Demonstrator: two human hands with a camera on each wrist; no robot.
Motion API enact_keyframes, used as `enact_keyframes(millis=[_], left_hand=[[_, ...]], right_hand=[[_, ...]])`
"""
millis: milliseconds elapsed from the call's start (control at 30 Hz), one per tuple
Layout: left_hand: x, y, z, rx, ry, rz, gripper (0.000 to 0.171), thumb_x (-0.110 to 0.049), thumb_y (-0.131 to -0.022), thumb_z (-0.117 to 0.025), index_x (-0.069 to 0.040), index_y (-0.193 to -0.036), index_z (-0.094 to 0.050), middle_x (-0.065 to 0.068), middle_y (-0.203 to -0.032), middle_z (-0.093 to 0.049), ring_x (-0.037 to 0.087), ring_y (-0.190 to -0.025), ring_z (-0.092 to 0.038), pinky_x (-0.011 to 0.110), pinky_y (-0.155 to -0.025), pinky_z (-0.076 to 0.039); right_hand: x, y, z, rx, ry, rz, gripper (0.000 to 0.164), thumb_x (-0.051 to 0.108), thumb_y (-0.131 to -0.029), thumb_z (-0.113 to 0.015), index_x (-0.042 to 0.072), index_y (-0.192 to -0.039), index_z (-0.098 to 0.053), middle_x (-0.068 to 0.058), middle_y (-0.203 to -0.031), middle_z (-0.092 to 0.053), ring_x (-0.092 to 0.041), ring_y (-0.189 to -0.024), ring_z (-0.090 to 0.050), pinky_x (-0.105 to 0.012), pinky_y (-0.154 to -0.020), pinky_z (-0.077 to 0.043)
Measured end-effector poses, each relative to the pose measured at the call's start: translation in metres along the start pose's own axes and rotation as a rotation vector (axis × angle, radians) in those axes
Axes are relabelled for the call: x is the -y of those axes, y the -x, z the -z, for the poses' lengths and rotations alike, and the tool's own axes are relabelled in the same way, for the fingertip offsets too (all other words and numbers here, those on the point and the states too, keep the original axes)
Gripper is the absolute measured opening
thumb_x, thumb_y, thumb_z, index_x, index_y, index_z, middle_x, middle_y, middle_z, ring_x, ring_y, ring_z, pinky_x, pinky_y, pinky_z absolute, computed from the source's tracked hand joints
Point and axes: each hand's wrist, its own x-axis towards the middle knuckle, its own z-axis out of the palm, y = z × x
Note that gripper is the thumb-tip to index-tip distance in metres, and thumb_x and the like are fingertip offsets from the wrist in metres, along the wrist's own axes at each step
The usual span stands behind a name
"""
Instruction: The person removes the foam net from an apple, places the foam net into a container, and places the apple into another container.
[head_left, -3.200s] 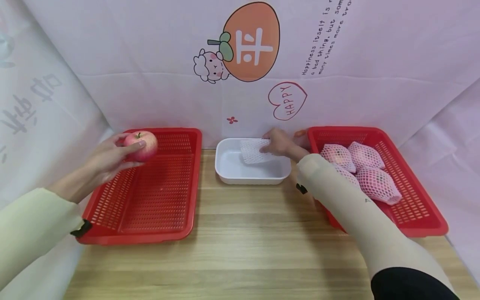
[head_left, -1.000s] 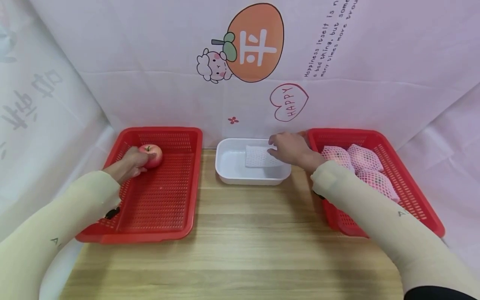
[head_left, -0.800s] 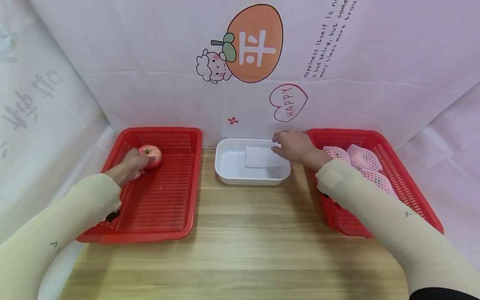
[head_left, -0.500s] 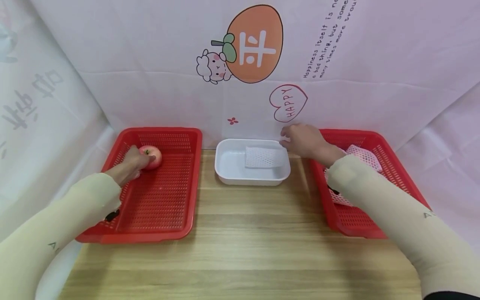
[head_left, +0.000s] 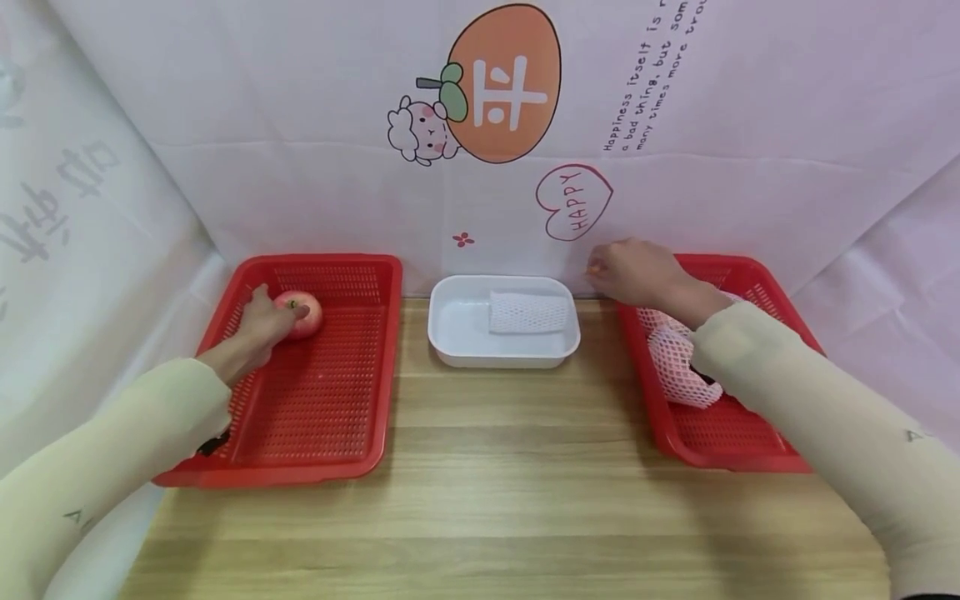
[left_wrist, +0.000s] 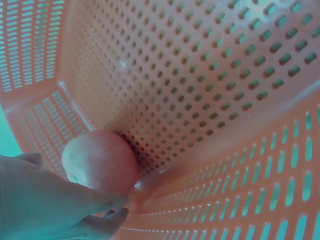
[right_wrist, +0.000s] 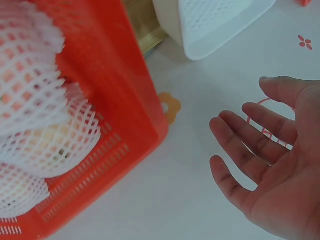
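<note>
A red apple point(head_left: 302, 315) lies in the far left corner of the left red basket point(head_left: 387, 367). My left hand point(head_left: 264, 327) is beside it, thumb reaching over its near side. In the left wrist view the apple point(left_wrist: 102, 162) rests against the basket's lattice, and the fingers are extended rather than wrapped round it. My right hand point(head_left: 637, 271) hovers by the far left corner of the right red basket point(head_left: 660, 429). Its spread fingers hold nothing in the right wrist view, where the palm point(right_wrist: 295, 190) shows. A white foam net sleeve point(head_left: 528, 312) lies flat in the white tray point(head_left: 459, 360).
Several round fruits in pink-white foam nets point(head_left: 682, 371) sit in the right basket, partly hidden by my right forearm. The baskets and tray stand on a wooden table point(head_left: 510, 475). A printed white cloth point(head_left: 315, 167) hangs behind them.
My left hand has lowered the apple into the left basket and loosened from it. The right hand has left the foam net sleeve in the tray and moved right.
</note>
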Motion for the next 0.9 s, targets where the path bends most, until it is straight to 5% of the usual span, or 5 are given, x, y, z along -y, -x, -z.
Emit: enact_keyframes(millis=[167,367,533,900], left_hand=[[-0.001,0.010,-0.005,-0.012,-0.041,-0.024,0.091,-0.026,-0.110,-0.052,0.003,-0.165,0.014,0.036,-0.171,0.002,0.052,-0.157,-0.006,0.069,-0.126,-0.014],[-0.004,0.019,-0.008,-0.064,-0.101,-0.026,0.093,-0.030,-0.109,-0.053,0.003,-0.165,0.013,0.038,-0.168,0.013,0.057,-0.155,0.009,0.075,-0.124,-0.006],[-0.005,0.021,-0.004,-0.082,-0.113,-0.026,0.093,-0.028,-0.108,-0.053,0.002,-0.165,0.013,0.037,-0.168,0.014,0.056,-0.156,0.010,0.074,-0.124,-0.006],[-0.014,0.027,-0.003,-0.091,-0.121,-0.106,0.096,-0.030,-0.107,-0.058,0.001,-0.166,0.011,0.036,-0.169,0.010,0.056,-0.156,0.005,0.073,-0.125,-0.009]], right_hand=[[-0.007,0.009,0.003,0.024,0.004,-0.003,0.037,0.024,-0.095,-0.076,0.007,-0.129,-0.075,-0.016,-0.123,-0.077,-0.037,-0.112,-0.071,-0.055,-0.091,-0.061],[-0.018,0.018,0.004,0.047,0.019,-0.027,0.035,0.034,-0.096,-0.075,0.011,-0.122,-0.077,-0.010,-0.111,-0.077,-0.027,-0.091,-0.069,-0.047,-0.078,-0.061],[-0.027,0.025,0.004,0.063,0.037,-0.026,0.020,0.027,-0.094,-0.075,0.013,-0.109,-0.074,-0.005,-0.094,-0.072,-0.026,-0.080,-0.063,-0.044,-0.072,-0.059],[-0.058,0.053,0.009,0.096,0.020,-0.056,0.059,0.034,-0.090,-0.082,0.005,-0.139,-0.063,-0.018,-0.126,-0.072,-0.038,-0.112,-0.069,-0.065,-0.091,-0.058]])
